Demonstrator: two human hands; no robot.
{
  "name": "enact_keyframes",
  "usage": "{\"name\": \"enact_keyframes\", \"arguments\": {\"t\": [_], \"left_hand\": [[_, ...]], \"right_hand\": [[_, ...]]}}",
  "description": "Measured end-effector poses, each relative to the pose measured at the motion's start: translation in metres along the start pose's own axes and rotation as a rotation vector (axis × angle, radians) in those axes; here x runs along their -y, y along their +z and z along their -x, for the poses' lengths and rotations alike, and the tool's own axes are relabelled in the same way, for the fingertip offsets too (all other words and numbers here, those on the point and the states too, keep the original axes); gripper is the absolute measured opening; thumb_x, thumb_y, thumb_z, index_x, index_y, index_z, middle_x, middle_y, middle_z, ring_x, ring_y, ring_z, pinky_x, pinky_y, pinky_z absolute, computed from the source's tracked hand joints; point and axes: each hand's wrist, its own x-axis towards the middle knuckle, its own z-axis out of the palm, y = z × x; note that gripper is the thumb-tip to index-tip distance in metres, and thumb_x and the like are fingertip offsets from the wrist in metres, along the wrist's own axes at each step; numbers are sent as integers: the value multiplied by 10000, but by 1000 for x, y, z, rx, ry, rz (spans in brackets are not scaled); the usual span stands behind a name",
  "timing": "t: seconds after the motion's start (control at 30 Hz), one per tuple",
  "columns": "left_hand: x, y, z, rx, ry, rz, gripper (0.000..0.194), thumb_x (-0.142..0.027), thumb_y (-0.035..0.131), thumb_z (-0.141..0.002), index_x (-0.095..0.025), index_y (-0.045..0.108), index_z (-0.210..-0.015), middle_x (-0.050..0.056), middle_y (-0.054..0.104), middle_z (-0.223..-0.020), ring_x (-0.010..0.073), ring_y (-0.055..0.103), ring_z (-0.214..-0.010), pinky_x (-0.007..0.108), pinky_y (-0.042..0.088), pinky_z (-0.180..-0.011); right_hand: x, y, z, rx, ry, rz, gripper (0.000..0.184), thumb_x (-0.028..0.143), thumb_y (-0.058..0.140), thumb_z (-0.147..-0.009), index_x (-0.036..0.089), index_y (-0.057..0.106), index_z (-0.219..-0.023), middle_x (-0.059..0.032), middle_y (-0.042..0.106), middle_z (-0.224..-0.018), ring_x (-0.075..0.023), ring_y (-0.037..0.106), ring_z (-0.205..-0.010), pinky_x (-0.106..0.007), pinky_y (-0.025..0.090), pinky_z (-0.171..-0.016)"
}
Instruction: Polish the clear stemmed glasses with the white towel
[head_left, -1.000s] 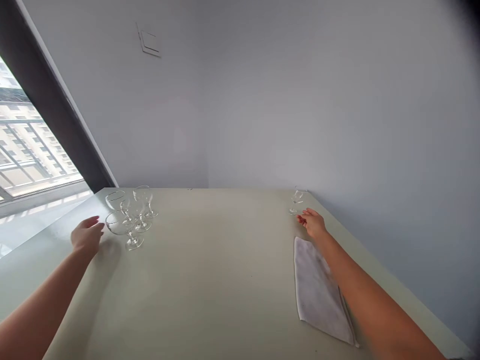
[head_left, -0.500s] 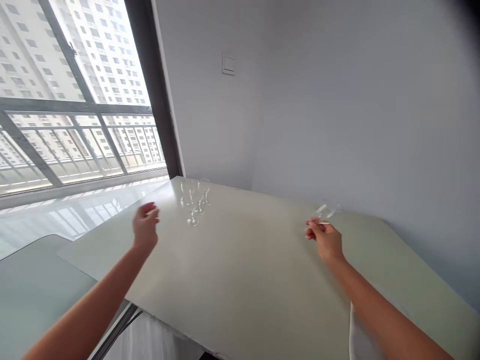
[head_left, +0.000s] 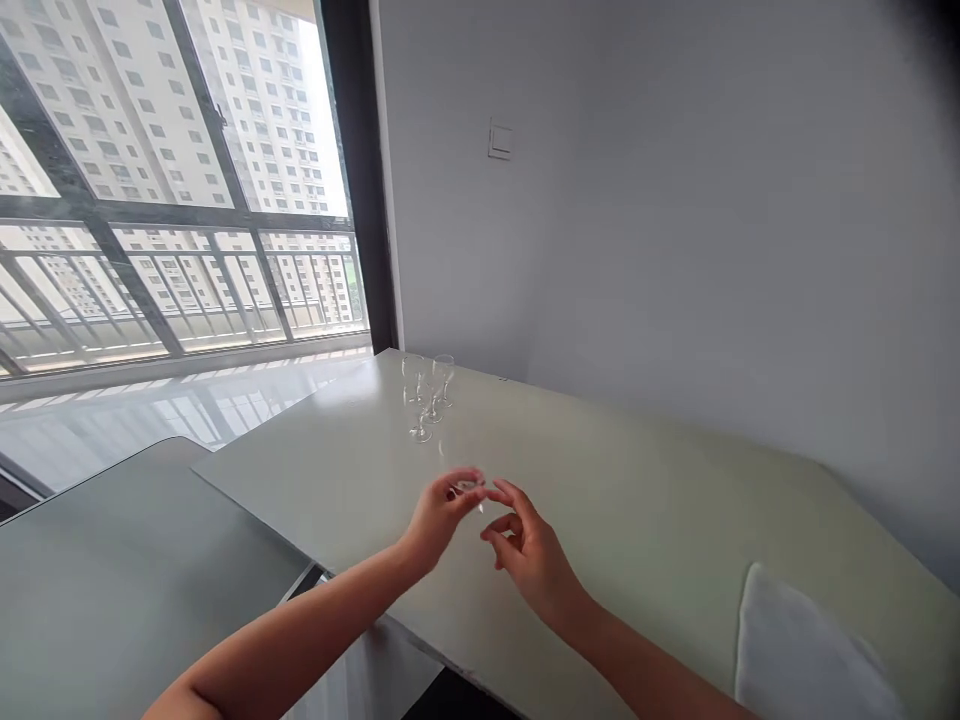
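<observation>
From the hands, a second table (head_left: 127, 570) lies toward 9 o'clock, its surface lower at the counter's (head_left: 637, 500) near-left edge. Toward 11 o'clock, a close cluster of stemmed wine glasses (head_left: 443, 368) stands upright on the counter. The left hand (head_left: 431, 520) has its fingers and thumb curled together, apparently pinching a faint clear piece of glassware (head_left: 469, 487); its shape is too blurred to tell. Just beside it, the right hand (head_left: 536, 560) is loosely open, thumb and forefinger apart, and contact with the glassware cannot be told. This looks like handling between both hands, calling for a light, sure pinch. Toward 4 o'clock, a white cloth (head_left: 802, 640) lies on the counter.
</observation>
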Motion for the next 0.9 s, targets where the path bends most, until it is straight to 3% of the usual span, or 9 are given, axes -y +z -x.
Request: {"name": "enact_keyframes", "arguments": {"t": [0.07,0.17,0.23,0.3,0.37,0.5,0.67,0.77,0.9], "left_hand": [[-5,-41,-27,-239,98,-36,327,-417,692,-602,-194,635,-834,64,647,-859,178,569,-771,281,417,-649],[-14,-112,-73,-587,216,-106,422,-458,643,-618,-163,593,-916,58,647,-836,145,540,-718,258,382,-616],[-17,-149,-101,-595,179,-128,454,-443,663,-579,-140,593,-910,59,645,-810,119,504,-641,254,361,-587],[-13,-172,-123,-550,120,-144,474,-423,708,-501,-113,610,-847,61,640,-733,95,450,-549,258,345,-552],[-6,-180,-142,-512,81,-161,487,-402,736,-448,-103,623,-815,52,629,-680,83,420,-515,262,338,-543],[10,-176,-172,-486,66,-210,505,-373,744,-443,-112,636,-862,30,615,-657,102,456,-567,261,344,-570],[27,-168,-195,-473,46,-275,481,-340,739,-457,-127,641,-878,8,598,-611,119,472,-574,258,341,-568],[35,-166,-199,-484,43,-303,456,-341,740,-464,-133,648,-860,-4,569,-574,129,484,-573,258,336,-562],[40,-163,-200,-483,47,-319,466,-368,744,-475,-139,653,-870,-11,547,-559,136,491,-569,261,331,-555]], "right_hand": [[1,-13,12,-25,11,16,468,329,519,-780,276,417,-1233,-88,521,-1177,-139,583,-728,-275,509,-548],[-6,-41,35,-93,39,-19,423,400,505,-798,236,460,-1185,-108,548,-1115,-161,581,-731,-278,494,-528],[-17,-60,51,-197,57,-14,400,439,515,-789,207,509,-1115,-106,586,-1014,-166,573,-686,-272,476,-502],[-27,-73,65,-335,76,27,390,462,540,-769,196,538,-1055,-96,605,-936,-158,555,-635,-263,459,-479],[-35,-77,75,-453,96,63,388,473,556,-756,198,544,-1029,-85,612,-902,-154,544,-615,-256,451,-470],[-35,-68,83,-572,67,60,360,476,552,-758,204,554,-992,-75,617,-873,-151,534,-608,-255,448,-472],[-35,-56,81,-606,34,127,316,470,523,-779,215,573,-959,-71,623,-882,-156,547,-631,-252,461,-500],[-42,-56,79,-620,36,240,313,487,511,-779,223,589,-928,-65,628,-899,-160,564,-664,-245,483,-560],[-47,-58,80,-613,56,316,333,515,495,-775,228,598,-908,-70,636,-921,-175,586,-691,-226,480,-519]]}}
